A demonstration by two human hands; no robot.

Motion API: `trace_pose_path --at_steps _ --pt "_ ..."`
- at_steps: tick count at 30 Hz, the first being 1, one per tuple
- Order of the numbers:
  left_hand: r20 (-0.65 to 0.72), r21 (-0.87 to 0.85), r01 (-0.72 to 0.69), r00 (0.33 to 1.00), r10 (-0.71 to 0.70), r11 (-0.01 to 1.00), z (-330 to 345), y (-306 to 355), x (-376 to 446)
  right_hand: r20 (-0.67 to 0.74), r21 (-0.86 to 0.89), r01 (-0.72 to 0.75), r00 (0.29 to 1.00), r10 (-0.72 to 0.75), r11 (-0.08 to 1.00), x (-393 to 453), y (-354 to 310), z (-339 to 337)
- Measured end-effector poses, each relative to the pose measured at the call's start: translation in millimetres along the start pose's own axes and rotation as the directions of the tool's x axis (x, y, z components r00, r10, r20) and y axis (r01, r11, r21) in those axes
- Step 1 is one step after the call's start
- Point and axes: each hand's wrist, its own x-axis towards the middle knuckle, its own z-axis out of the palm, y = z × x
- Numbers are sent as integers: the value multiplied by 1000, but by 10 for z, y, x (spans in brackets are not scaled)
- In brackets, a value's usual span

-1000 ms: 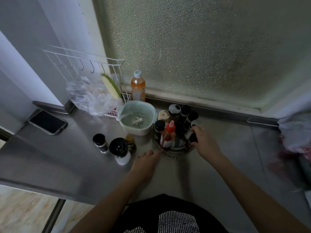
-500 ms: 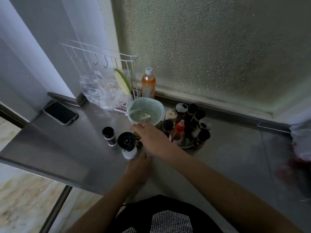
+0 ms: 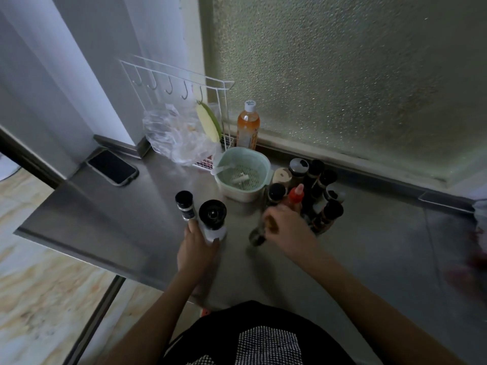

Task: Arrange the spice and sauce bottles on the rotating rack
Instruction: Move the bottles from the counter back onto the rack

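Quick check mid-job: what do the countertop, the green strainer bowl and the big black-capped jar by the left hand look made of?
Countertop: looks like brushed stainless steel, grey with soft streaky reflections. Green strainer bowl: matte pale-green plastic, with moulded drain holes in its base. Black-capped jar, gripped by the left hand: glossy black cap, probably plastic; white body could be plastic or frosted glass, too blurred to tell.

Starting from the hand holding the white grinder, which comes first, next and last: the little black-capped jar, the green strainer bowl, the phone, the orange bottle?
From the left hand in the head view:
1. Little black-capped jar, just beyond the fingers, beside the white grinder.
2. Green strainer bowl, farther back and to the right.
3. Phone, back left by the wall.
4. Orange bottle, at the window.
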Motion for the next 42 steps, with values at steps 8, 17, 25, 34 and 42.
trace_pose_path --at_steps 8,17,25,34,42 --pt "-43 -218 70 996 -81 974 48 159 139 -235 12 -279 933 273 960 -281 833 -492" --pt "-73 -172 11 997 -23 985 60 151 93 -128 -87 -249 963 237 964 -24 1060 -203" --pt "-55 -91 -187 982 182 978 172 397 -116 -320 -99 -191 935 150 977 -164 812 -358" --pt "157 40 -592 799 580 805 294 997 -414 -111 272 60 993 -31 960 -442 287 -146" --pt "-134 164 -619 758 639 769 29 759 -166 -535 397 71 828 168 915 -579 505 -1079"
